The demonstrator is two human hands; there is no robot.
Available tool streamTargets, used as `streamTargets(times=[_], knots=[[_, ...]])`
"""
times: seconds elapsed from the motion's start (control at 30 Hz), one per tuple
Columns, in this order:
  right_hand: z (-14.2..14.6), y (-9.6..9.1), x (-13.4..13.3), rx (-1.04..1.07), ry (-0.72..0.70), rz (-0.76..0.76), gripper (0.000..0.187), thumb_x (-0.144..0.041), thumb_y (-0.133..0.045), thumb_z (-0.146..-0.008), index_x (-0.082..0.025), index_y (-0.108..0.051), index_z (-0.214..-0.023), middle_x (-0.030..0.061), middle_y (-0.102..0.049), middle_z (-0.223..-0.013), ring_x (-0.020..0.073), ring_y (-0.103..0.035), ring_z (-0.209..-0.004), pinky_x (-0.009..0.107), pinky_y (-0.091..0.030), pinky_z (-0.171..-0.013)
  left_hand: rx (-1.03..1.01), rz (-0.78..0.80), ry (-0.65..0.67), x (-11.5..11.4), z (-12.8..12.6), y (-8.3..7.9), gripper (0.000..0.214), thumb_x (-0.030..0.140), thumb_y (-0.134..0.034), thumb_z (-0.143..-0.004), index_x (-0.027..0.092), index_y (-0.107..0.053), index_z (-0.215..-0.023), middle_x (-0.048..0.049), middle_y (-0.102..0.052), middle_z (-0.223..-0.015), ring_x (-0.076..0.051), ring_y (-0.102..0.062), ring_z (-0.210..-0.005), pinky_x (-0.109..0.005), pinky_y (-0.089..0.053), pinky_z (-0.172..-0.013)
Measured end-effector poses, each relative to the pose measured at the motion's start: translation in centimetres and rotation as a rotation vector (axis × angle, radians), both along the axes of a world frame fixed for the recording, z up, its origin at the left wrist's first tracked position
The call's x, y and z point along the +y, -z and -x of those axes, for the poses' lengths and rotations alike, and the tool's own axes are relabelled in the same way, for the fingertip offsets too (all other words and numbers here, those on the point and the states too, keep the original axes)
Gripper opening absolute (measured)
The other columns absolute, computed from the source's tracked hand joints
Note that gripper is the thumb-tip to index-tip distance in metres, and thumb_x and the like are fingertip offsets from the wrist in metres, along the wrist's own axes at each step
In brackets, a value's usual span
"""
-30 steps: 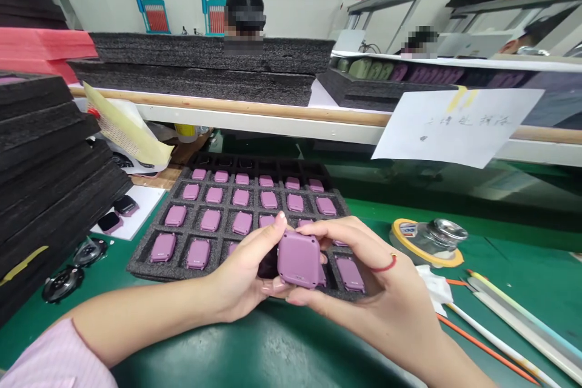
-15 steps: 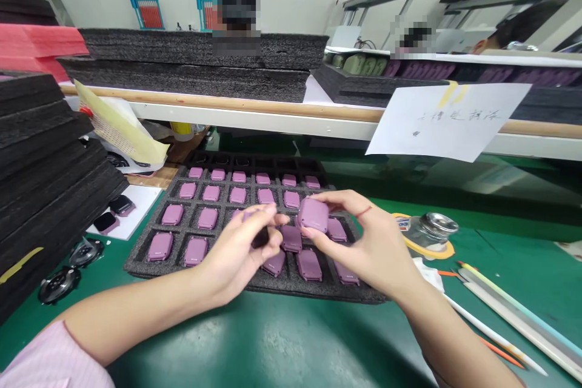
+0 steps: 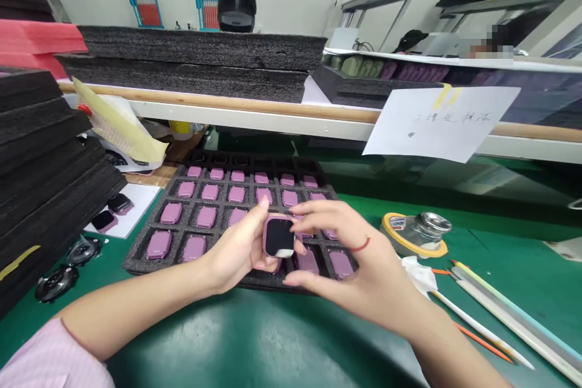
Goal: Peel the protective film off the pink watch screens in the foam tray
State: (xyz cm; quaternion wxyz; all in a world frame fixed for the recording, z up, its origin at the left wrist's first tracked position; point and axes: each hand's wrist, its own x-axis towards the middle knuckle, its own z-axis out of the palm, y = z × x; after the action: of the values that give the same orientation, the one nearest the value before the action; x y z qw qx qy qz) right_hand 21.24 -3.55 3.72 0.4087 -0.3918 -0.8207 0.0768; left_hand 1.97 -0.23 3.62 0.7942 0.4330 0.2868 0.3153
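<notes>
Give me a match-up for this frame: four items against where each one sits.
1 smartwatch body
2 foam tray
3 paper note
4 tape roll

A taped to the shelf edge
B on the green mat, right of the tray
C in the left hand grip, screen up
D on the mat, holding purple watch bodies

Pairs: 1-C, 2-D, 3-A, 4-B

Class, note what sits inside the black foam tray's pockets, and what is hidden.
Purple watch bodies sit in most pockets of the foam tray; the far row looks empty. The left hand, gripping one watch, and the right hand hide the near-middle pockets.
</notes>
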Motion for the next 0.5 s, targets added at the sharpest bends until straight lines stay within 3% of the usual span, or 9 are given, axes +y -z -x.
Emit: streamTargets(times=[0.13, 0.23, 0.3, 0.4, 0.5], knots=[[1.4, -0.3, -0.8, 0.02, -0.038, -0.039, 0.017, -0.027, -0.076, -0.086, -0.022, -0.063, -0.097, 0.0085, -0.069, -0.115, 0.0212, -0.069, -0.105, 0.034, -0.059, -0.087, -0.067, 0.07, 0.052, -0.6, -0.3, 0.1, 0.053, 0.065, -0.062, -0.087, 0.012, -0.065, -0.088, -0.0062, -0.062, -0.074, -0.007, -0.04, -0.052, -0.02, -0.025, -0.048], [1.6, -0.5, -0.8, 0.094, -0.021, -0.033, 0.009, -0.021, -0.072, -0.088, -0.023, -0.064, -0.09, 0.0067, -0.073, -0.107, 0.0207, -0.071, -0.098, 0.033, -0.061, -0.082, -0.097, 0.074, 0.05, -1.0, -0.4, 0.1, 0.05, 0.063, -0.064, -0.088, 0.013, -0.068, -0.094, -0.0032, -0.058, -0.075, -0.006, -0.036, -0.053, -0.019, -0.023, -0.047], [1.5, -0.7, -0.8, 0.124, -0.005, -0.007, 0.019, -0.024, -0.075, -0.086, -0.024, -0.064, -0.101, 0.0057, -0.074, -0.103, 0.0216, -0.072, -0.097, 0.035, -0.061, -0.085, -0.094, 0.083, 0.069, -1.3, -0.4, -0.1, 0.052, 0.063, -0.064, -0.087, 0.012, -0.069, -0.094, -0.0035, -0.058, -0.076, -0.006, -0.036, -0.052, -0.019, -0.023, -0.047], [1.3, -0.9, -0.9, 0.106, -0.02, 0.047, 0.051, -0.034, -0.083, -0.079, -0.025, -0.06, -0.124, 0.0067, -0.075, -0.109, 0.0237, -0.072, -0.1, 0.039, -0.061, -0.088, -0.093, 0.096, 0.095, -1.4, -0.2, -0.3, 0.057, 0.067, -0.061, -0.087, 0.011, -0.071, -0.095, -0.0065, -0.062, -0.079, -0.006, -0.039, -0.051, -0.019, -0.027, -0.047], [1.1, -0.9, -1.1, 0.076, -0.051, 0.035, 0.057, -0.037, -0.085, -0.077, -0.027, -0.061, -0.127, 0.0075, -0.074, -0.114, 0.0254, -0.072, -0.104, 0.041, -0.061, -0.09, -0.101, 0.085, 0.077, -1.5, -0.1, -0.4, 0.06, 0.069, -0.059, -0.087, 0.012, -0.073, -0.098, -0.0076, -0.066, -0.08, -0.005, -0.037, -0.048, -0.019, -0.03, -0.047]])
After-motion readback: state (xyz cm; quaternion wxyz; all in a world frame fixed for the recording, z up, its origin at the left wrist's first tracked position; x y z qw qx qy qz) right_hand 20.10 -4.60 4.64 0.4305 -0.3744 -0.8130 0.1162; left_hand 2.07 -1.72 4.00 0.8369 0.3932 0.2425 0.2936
